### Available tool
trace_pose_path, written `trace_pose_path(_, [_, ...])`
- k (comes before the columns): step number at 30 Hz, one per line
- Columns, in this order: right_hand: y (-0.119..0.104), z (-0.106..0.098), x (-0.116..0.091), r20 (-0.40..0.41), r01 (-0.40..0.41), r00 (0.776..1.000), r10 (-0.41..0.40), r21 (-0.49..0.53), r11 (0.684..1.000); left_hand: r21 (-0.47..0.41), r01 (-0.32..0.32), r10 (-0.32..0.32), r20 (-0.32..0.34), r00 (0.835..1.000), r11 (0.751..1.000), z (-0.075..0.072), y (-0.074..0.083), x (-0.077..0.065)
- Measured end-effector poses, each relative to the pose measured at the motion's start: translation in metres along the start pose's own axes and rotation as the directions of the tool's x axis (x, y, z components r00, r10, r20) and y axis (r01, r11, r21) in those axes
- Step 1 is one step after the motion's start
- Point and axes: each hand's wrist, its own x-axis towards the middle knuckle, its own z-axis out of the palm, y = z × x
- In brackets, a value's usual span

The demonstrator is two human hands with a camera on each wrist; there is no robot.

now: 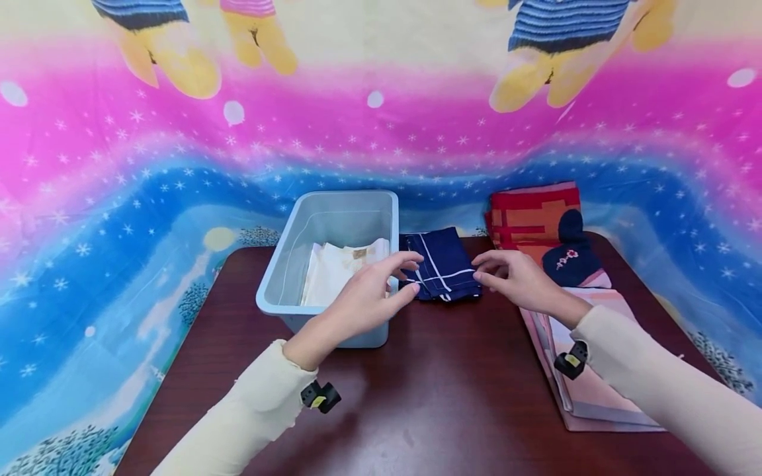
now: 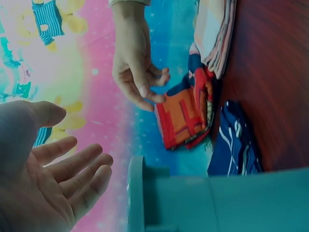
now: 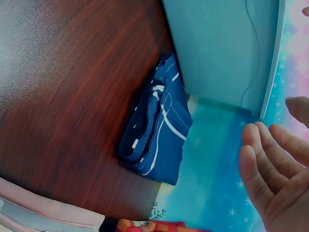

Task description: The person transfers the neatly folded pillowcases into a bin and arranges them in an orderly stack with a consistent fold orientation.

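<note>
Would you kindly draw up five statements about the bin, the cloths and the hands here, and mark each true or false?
1. In the head view, the navy cloth lies on the table to the right of the bin. True.
2. The bin is empty. False: a white cloth lies in it.
3. The right hand holds nothing. True.
4. The left hand is gripping the navy cloth. False: the left hand holds nothing.
5. The red and orange cloth is inside the bin. False: the red and orange cloth is outside it, to the right.
</note>
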Motion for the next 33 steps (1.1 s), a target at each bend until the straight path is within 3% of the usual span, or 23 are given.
trace_pose_path(11, [0.007, 0.001, 0.002, -0.016, 0.031, 0.999, -0.033, -0.063, 0.998, 0.026, -0.007, 0.004, 0.14, 0.99, 1.0, 0.022, 0.017, 0.004])
trace_pose_path(18, [0.016, -0.002, 0.002, 0.011, 0.02, 1.0, -0.019, -0.041, 0.999, 0.059, 0.01, -0.021, 0.188, 0.982, 0.998, 0.041, 0.015, 0.008])
trace_pose_path(23, [0.025, -0.001, 0.004, 0.026, -0.02, 0.999, 0.021, -0.032, 0.999, 0.042, 0.019, -0.027, 0.192, 0.981, 0.999, 0.054, 0.011, 0.014])
trace_pose_path(29, [0.035, 0.0, 0.008, 0.031, -0.047, 0.998, 0.048, -0.028, 0.998, 0.103, 0.008, -0.028, 0.189, 0.982, 0.995, 0.07, 0.01, 0.019])
trace_pose_path(33, [0.042, 0.001, 0.011, 0.03, -0.067, 0.997, 0.068, -0.039, 0.997, 0.132, 0.037, -0.059, 0.168, 0.984, 0.991, 0.077, 0.008, 0.021])
